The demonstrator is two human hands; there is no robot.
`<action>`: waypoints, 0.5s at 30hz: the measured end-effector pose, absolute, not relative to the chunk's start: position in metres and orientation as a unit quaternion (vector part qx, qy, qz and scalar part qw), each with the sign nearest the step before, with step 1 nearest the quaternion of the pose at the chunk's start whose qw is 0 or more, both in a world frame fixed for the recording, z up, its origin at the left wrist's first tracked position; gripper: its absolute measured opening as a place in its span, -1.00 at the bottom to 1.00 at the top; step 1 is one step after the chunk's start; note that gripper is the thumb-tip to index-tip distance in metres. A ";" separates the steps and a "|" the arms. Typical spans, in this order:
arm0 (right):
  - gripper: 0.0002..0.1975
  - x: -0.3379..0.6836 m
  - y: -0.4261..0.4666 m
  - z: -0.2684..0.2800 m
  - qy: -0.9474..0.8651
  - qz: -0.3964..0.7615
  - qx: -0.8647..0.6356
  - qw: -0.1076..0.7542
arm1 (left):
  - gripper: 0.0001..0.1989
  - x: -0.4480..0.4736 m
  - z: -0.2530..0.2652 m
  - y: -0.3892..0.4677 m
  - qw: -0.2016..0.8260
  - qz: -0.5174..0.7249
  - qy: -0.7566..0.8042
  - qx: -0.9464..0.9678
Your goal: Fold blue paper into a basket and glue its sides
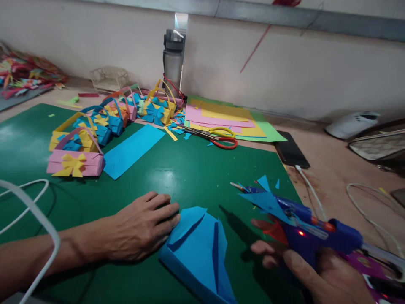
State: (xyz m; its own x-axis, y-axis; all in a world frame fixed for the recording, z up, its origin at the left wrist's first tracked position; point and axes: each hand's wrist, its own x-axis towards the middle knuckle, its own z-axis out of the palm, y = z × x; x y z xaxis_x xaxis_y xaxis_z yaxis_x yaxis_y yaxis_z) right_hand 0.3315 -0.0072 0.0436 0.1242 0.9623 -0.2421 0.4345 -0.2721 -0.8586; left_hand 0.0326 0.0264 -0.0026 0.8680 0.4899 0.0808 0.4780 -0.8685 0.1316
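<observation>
A partly folded piece of blue paper (196, 253) lies on the green mat in front of me, its side flaps standing up. At its left edge is my left hand (145, 226), fingers bent and close together, fingertips on the paper; the thumb is hidden. To the right, my right hand (316, 270) grips a blue hot glue gun (316, 240) with an orange trigger and a lit red light. Its nozzle points left above the mat. A blue paper scrap (268, 204) overlaps the gun's barrel in view; whether it touches is unclear.
Finished paper baskets (76, 162) with bows stand at the left, beside a blue paper strip (134, 150). Scissors (218, 137), stacked coloured sheets (228, 118), a bottle (173, 63) and a phone (292, 148) lie behind. A white cable (47, 219) crosses the left foreground.
</observation>
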 end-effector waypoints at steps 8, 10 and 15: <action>-0.67 0.315 -0.004 0.042 -0.402 0.539 -0.621 0.402 | -0.72 0.042 -0.007 0.011 0.000 0.041 0.246 0.969; -0.65 0.312 -0.007 0.043 -0.431 0.539 -0.611 0.388 | -0.71 0.045 -0.009 0.007 -0.016 0.050 0.244 0.968; -0.60 0.307 -0.014 0.048 -0.489 0.494 -0.617 0.370 | -0.72 0.048 -0.019 0.002 -0.034 0.114 0.267 0.956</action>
State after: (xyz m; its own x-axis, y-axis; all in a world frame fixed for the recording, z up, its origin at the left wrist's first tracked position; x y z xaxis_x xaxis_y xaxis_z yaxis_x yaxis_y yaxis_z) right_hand 0.3071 -0.0137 0.0481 0.0339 0.9684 -0.2470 0.2380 -0.2479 -0.9391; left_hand 0.0479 0.0020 -0.0189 0.8311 0.5036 0.2361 0.5190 -0.8547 -0.0039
